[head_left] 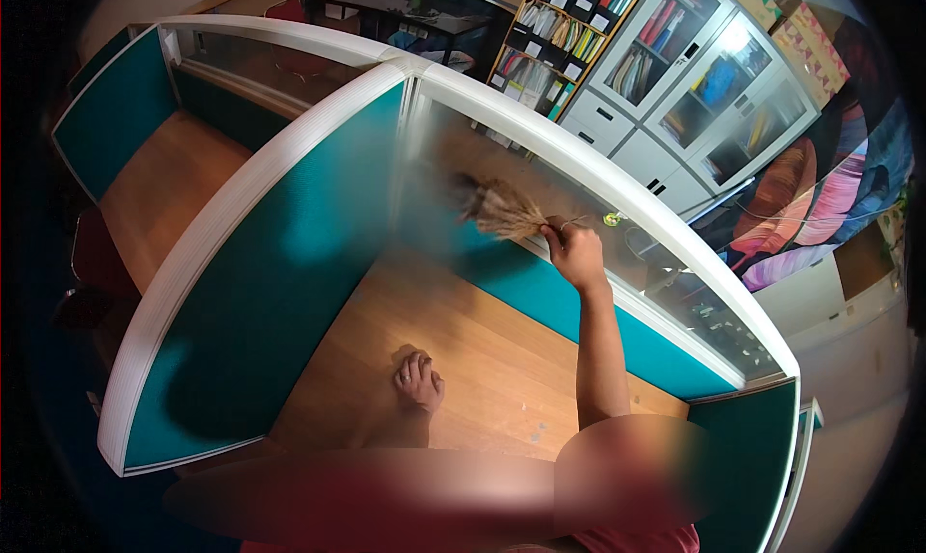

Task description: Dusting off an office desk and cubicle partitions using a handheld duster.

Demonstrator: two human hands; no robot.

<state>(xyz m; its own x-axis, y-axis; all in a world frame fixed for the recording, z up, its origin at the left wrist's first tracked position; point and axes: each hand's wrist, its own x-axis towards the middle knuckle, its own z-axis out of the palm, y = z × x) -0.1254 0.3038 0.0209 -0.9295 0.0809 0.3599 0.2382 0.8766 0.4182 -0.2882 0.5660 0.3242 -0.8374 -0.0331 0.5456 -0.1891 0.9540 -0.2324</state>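
My right hand is raised in front of the partition's clear pane, gripping a brown feathery duster by its narrow end. A thin loop of string shows beside the fingers. The duster's darker tip points left, towards the corner post; whether it touches the pane I cannot tell. Lower down, my left hand rests on the wooden desktop, holding nothing, with a ring on one finger. Teal fabric panels with white frames border the desk.
A second cubicle desk lies beyond the left panel. Behind the partition stand a bookshelf of files and a grey cabinet with glass doors. A small yellow-green item shows at the pane. A dark table is farther back.
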